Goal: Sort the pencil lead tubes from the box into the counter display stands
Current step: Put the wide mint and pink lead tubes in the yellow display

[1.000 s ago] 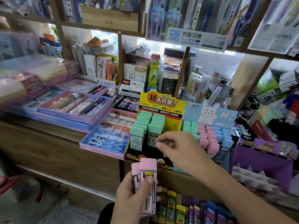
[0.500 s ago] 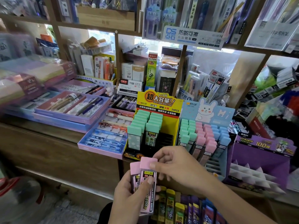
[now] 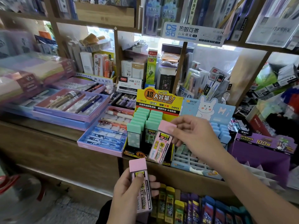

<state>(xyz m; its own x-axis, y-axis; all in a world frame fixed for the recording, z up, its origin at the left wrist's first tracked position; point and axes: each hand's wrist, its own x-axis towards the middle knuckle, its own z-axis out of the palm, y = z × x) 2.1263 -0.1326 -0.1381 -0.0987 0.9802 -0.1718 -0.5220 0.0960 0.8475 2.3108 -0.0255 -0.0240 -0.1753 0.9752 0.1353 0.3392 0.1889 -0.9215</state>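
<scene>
On the wooden counter (image 3: 53,136) at far left lie stacked shallow lilac and blue cardboard trays of pens (image 3: 71,109), and just right of them a pink-edged blue tray of slim pens (image 3: 105,136) reaches the counter's front edge. Next comes the yellow and black cardboard display stand (image 3: 159,101) with Chinese lettering on its header; two rows of mint-green-capped lead tubes (image 3: 142,120) stand upright in its left slots, while the slots at its front right are dark. Below and in front of the counter, the left hand (image 3: 127,194) is closed around a pink-capped flat plastic lead tube (image 3: 140,183), held upright with the thumb pressed on its label. Above it, the right hand (image 3: 192,135) pinches the cap of a second pink-capped clear lead tube (image 3: 161,141) between thumb and fingers; this tube hangs tilted, its lower end over the front right part of the yellow stand, though whether it touches the stand cannot be told. Behind that hand stands a pale blue display stand with a white rabbit on its header (image 3: 208,109), holding blue-capped tubes (image 3: 221,131) at its right and an open grid in front. Further right sits a purple cardboard display box (image 3: 262,151). Along the bottom edge, yellow, purple and blue lead tubes (image 3: 194,207) are packed in rows
</scene>
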